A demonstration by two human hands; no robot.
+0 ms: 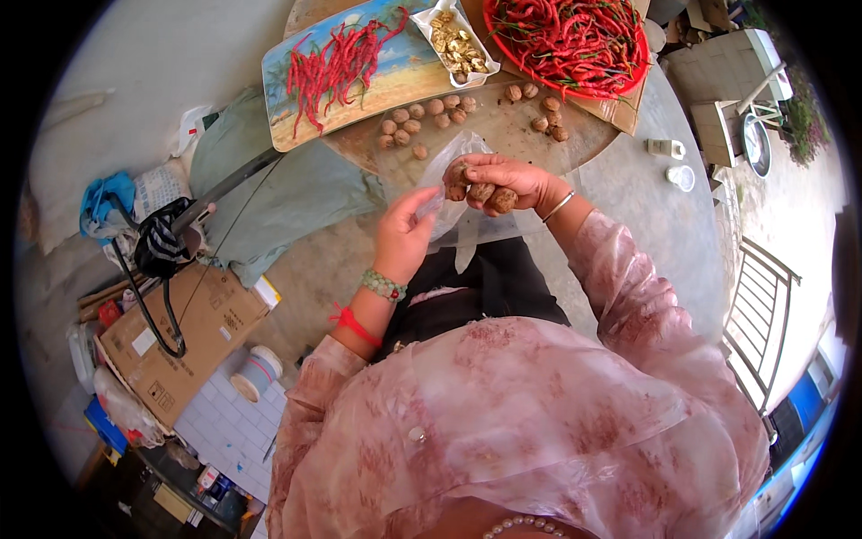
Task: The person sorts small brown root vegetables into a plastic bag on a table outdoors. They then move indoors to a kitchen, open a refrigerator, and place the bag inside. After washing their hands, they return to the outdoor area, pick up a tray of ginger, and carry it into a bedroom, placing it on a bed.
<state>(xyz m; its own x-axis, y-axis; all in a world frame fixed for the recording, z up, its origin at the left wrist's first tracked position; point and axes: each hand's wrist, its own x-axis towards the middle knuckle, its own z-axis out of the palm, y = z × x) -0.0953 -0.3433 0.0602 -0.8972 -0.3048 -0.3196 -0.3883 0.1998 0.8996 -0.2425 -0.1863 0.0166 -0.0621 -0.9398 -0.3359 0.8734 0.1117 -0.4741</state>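
Observation:
Over the near edge of the round table, my right hand is closed around several brown walnuts. My left hand pinches the side of a clear plastic bag, which hangs between my two hands. The walnuts in my right hand are at the bag's upper part; whether any are inside it I cannot tell. Beyond my hands, a group of loose walnuts lies on the table. A smaller group of walnuts lies to the right.
Red chillies lie on a painted tray at the far left. Beside them stands a white box of walnut pieces. A red basket heaped with chillies is at the far right. A cardboard box stands on the left.

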